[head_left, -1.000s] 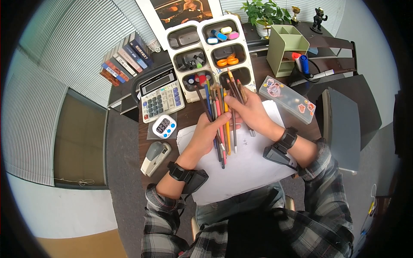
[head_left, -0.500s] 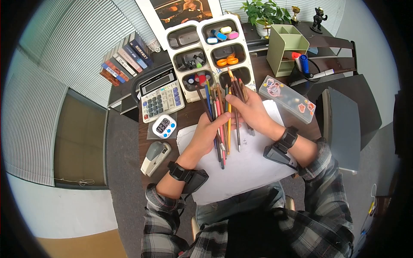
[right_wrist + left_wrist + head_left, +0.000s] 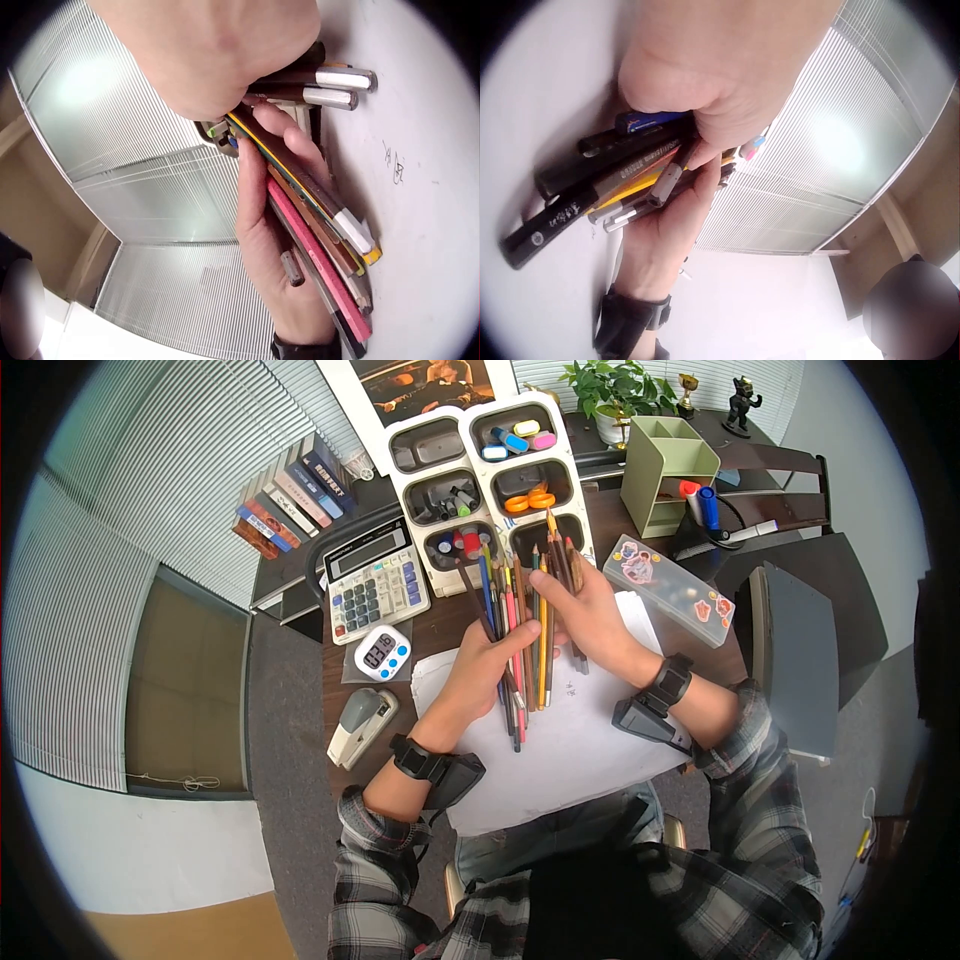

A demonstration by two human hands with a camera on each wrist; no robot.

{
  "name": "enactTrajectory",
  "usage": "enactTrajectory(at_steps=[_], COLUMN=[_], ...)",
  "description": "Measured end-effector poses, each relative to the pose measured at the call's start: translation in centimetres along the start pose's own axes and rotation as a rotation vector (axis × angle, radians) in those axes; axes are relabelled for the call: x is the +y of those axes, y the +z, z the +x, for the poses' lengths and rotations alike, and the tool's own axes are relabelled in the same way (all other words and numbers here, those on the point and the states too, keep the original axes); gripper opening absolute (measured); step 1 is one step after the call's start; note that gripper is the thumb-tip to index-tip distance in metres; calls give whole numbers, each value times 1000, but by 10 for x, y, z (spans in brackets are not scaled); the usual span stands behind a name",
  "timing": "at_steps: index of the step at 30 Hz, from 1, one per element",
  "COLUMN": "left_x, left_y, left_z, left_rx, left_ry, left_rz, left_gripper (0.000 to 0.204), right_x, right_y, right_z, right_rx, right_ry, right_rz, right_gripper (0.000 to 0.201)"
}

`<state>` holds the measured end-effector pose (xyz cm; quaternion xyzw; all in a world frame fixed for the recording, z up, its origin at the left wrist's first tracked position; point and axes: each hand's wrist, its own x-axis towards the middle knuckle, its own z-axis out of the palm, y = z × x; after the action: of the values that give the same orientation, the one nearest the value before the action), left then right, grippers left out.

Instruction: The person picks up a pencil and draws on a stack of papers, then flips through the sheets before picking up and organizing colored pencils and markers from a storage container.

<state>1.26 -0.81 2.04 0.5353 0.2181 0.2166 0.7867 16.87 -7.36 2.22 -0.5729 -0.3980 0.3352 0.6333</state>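
Note:
In the head view my left hand grips a loose bundle of colored pencils, with points toward the organizer and blunt ends over the paper. My right hand holds several more pencils against its palm, while its thumb lies at the bundle's right edge. From the right wrist view, a pink pencil and brown and dark ones pass through the left hand. Two silver-ended pencils stick out beneath the right hand. Both hands are above the white paper.
Beyond the hands stands a white organizer with markers, orange scissors and other stationery. A calculator, white timer and stapler sit at left. At right are a clear sticker-covered case and a green holder.
The right hand's pencils have shifted slightly right and away from me. A pale-ended pencil that stood apart now lies beside the yellow one in the bundle. My left hand stays in place.

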Motion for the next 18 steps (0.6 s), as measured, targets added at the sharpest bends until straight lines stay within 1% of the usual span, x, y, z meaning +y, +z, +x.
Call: enactTrajectory(at_steps=[4, 6, 7, 9, 10, 11, 12, 13, 15, 16, 18], left_x=[2, -2, -3, -4, -4, -5, -7, -8, -3, -2, -7], left_y=[1, 0, -1, -5, -6, -4, -2, -1, -4, -5, -6], left_z=[-2, 1, 2, 2, 2, 2, 2, 2, 0, 0, 2], left_rx=[14, 26, 37, 29, 20, 20, 22, 24, 13, 2, 18], left_ry=[-10, -5, 0, 2, 5, 5, 2, -1, -34, -67, -46], left_rz=[1, -15, -31, -11, 10, 10, -54, -118, -75, -31, -28], left_gripper=[23, 22, 22, 22, 21, 21, 21, 21, 21, 21, 21], right_x=[1, 13, 10, 0, 4, 10, 14, 11, 3, 4, 5], right_y=[0, -1, -1, -2, -1, -1, 0, -1, -1, -2, -3], right_z=[0, 5, 4, 1, 2, 5, 7, 5, 2, 2, 2], right_rx=[-11, 41, 41, 26, 26, 16, 5, 5, -96, -96, -147], right_ry=[18, -51, -50, 54, 54, -33, -120, -120, -22, -22, 5], right_rz=[45, 25, 25, 59, 59, 48, 36, 36, 72, 72, 28], right_gripper=[36, 38, 38, 38, 38, 37, 37, 37, 35, 35, 33])
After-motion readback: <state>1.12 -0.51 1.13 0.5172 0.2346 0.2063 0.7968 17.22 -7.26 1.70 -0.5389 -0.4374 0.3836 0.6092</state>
